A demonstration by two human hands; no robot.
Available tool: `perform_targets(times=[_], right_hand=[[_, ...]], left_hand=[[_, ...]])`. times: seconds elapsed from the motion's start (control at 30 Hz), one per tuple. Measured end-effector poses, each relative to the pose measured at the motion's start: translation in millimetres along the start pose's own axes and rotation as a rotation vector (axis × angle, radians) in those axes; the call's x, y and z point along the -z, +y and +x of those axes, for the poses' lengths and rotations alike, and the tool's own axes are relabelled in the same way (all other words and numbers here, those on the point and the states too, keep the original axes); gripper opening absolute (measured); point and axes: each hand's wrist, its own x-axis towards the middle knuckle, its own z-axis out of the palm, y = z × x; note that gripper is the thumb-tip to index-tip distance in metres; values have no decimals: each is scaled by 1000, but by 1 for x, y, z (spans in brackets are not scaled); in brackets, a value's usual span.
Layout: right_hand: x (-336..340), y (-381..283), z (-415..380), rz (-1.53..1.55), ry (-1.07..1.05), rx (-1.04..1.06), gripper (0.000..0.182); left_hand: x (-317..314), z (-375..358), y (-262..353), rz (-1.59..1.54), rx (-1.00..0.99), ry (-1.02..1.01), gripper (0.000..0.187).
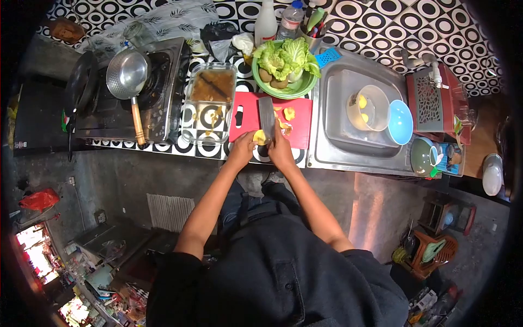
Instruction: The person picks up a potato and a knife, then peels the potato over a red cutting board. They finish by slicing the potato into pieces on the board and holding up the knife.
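My left hand (pixel 243 147) grips a yellow, partly peeled potato (pixel 259 137) at the front edge of the red cutting board (pixel 303 122). In my right hand (pixel 280 151) is a broad-bladed knife (pixel 266 115), its blade pointing away from me over the board, beside the potato. Yellow peelings (pixel 289 113) lie on the board to the right of the blade. Behind the board, a green bowl (pixel 305 90) holds leafy lettuce (pixel 291 57) and several brown unpeeled potatoes (pixel 279 83). My fingers partly hide the potato and the knife handle.
Left of the board are two glass dishes, one with brown contents (pixel 212 87), and a stove (pixel 158 103) bearing a perforated pan (pixel 127 73). On the right, the sink (pixel 321 144) holds a beige bowl (pixel 357 117) with yellow pieces and a blue bowl (pixel 400 122). Bottles (pixel 266 24) stand behind.
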Motion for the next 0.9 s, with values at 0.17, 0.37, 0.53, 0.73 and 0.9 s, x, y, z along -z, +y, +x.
perform_targets(times=[0.17,0.37,0.53,0.73,0.9], right_hand=[[-12,7,-1,-48,80,12,79],[-11,2,1,-49,89,-38,78],[-12,4,5,-23,102,-17,78],[-16,6,8,30,123,-6,76],[-21,6,6,48,157,-55,71]], left_hand=[[1,2,7,-22,106,-60,34],[3,8,0,185,-74,-43,34],[7,18,8,-59,365,-167,40],[-3,14,13,-74,287,-5,38],[-16,9,-10,61,121,84,36]])
